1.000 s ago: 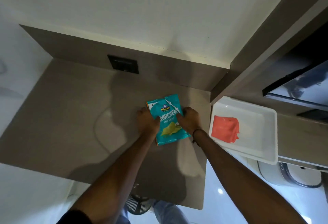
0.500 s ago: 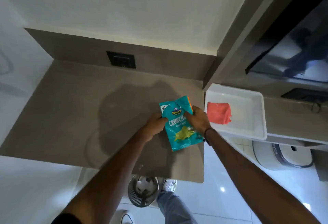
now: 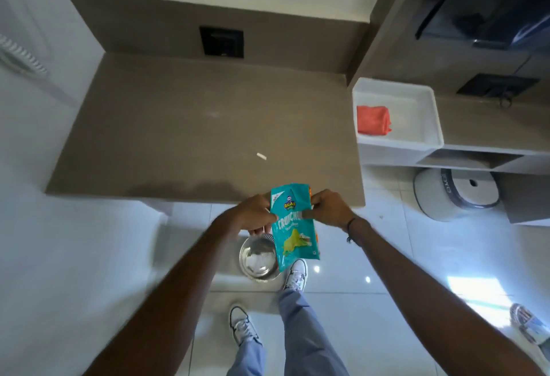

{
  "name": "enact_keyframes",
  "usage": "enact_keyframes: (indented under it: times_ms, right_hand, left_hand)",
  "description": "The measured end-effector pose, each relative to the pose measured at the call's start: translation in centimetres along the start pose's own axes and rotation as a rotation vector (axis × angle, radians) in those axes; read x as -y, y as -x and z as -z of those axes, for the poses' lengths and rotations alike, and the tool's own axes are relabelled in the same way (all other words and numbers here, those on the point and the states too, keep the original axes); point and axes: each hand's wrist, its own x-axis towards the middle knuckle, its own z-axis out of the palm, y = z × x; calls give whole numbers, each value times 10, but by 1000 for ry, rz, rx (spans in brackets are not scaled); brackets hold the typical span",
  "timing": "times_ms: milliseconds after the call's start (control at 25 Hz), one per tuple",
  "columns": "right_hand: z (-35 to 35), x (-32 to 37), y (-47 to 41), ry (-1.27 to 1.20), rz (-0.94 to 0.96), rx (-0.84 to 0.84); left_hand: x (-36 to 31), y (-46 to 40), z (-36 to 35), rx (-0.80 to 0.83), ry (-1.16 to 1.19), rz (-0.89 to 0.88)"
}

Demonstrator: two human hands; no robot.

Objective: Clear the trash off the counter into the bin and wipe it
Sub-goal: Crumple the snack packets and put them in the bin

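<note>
I hold a teal snack packet (image 3: 293, 227) upright between both hands, off the front edge of the brown counter (image 3: 184, 125). My left hand (image 3: 253, 215) grips its left side and my right hand (image 3: 329, 209) pinches its upper right edge. A round metal bin (image 3: 258, 259) stands on the floor directly below the packet, partly hidden by it. A small white scrap (image 3: 261, 156) lies on the counter near the front right. An orange cloth (image 3: 373, 120) sits folded in a white tray (image 3: 428, 116) to the right.
A dark wall socket (image 3: 221, 42) sits in the backsplash. My feet in white shoes (image 3: 297, 274) stand on the glossy tiled floor beside the bin. A round grey stool (image 3: 456, 194) stands under the right shelf. Another person's shoe (image 3: 529, 326) shows at the right edge.
Both hands have carried the packet from the counter top back over its front edge, above the bin. The view has pulled back, and a white scrap now shows on the counter.
</note>
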Motion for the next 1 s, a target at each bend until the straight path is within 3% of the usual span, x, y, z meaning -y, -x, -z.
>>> enact_keyframes:
  times_ms: [160,320,600,760,1000]
  right_hand:
    - [-102,-20,-2,-100,-124,29]
    - [-201,-64,-50,-140,-229,69]
    - [-329,-149,-146,-198,-365,78]
    - [-327,-151,-129,-261,-358,36]
    - [-235,-70,-34,-262,-188,-77]
  left_hand:
    - [79,-15,-45,-62,-16,113]
    - [177,-86,-103,-183,-128,185]
    - [302,-205,-187,-181,21,295]
    - [313,-186,-185,-179,61,368]
    - [222,-71,-126,-277,-56,93]
